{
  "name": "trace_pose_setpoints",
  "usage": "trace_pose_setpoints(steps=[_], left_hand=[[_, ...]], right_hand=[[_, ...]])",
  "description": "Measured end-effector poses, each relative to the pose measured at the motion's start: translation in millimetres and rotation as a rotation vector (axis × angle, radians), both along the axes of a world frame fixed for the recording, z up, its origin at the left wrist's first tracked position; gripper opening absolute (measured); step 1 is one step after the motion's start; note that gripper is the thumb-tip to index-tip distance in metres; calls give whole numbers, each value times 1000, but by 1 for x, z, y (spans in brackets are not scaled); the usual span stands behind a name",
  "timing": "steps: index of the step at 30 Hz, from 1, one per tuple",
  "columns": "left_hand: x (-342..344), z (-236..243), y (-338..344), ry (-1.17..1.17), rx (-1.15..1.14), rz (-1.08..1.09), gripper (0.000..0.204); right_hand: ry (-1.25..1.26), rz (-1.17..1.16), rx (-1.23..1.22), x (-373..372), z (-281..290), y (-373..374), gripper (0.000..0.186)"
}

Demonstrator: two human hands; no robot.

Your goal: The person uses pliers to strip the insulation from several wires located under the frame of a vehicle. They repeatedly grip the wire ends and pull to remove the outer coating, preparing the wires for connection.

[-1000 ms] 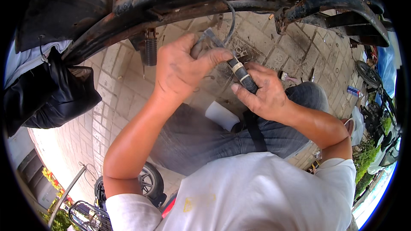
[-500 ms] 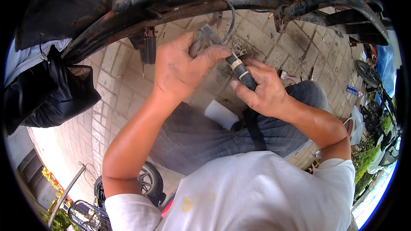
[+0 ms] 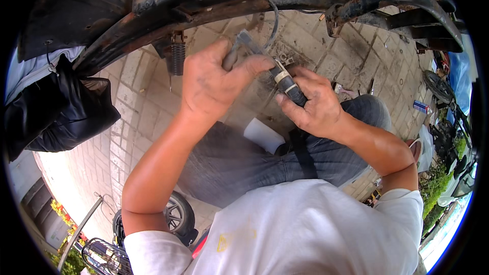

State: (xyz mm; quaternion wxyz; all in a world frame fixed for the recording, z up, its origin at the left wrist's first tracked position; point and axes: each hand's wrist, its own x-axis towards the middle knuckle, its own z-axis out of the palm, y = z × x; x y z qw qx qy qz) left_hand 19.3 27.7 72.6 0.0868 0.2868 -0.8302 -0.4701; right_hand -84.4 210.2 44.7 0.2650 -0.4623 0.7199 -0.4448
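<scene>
Between my hands is a short tool whose black handle (image 3: 294, 91) is wound with pale bands. A flat grey piece (image 3: 248, 41) sticks out at its upper left end; I cannot make out its exact kind. My right hand (image 3: 320, 103) is closed round the handle, thumb on the near side. With thumb and fingers bent, my left hand (image 3: 211, 77) grips the other end near the grey piece; its fingertips are mostly hidden. Both hands are held above my knees, just in front of a rusty black metal frame (image 3: 204, 12). A grey cable (image 3: 276, 23) loops down behind the tool.
A dark coil spring (image 3: 178, 59) hangs from the frame. Black cloth or leather (image 3: 84, 109) drapes at the left. A white cylinder (image 3: 263, 136) rests by my jeans. A wheel (image 3: 179, 214) lies lower left; a blue can (image 3: 421, 107) and a bicycle stand right, on brick paving (image 3: 137, 104).
Both hands keep the same hold on the tool. They have shifted only very slightly, and the tool has tilted a little.
</scene>
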Motion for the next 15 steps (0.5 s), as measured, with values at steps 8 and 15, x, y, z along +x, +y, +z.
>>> trace_pose_setpoints(steps=[8,15], left_hand=[[3,-5,-7,-21,77,-92,34],[-2,3,1,4,-75,-17,41]], right_hand=[[43,69,-3,-9,-6,0,17],[-22,-9,6,0,6,-3,15]])
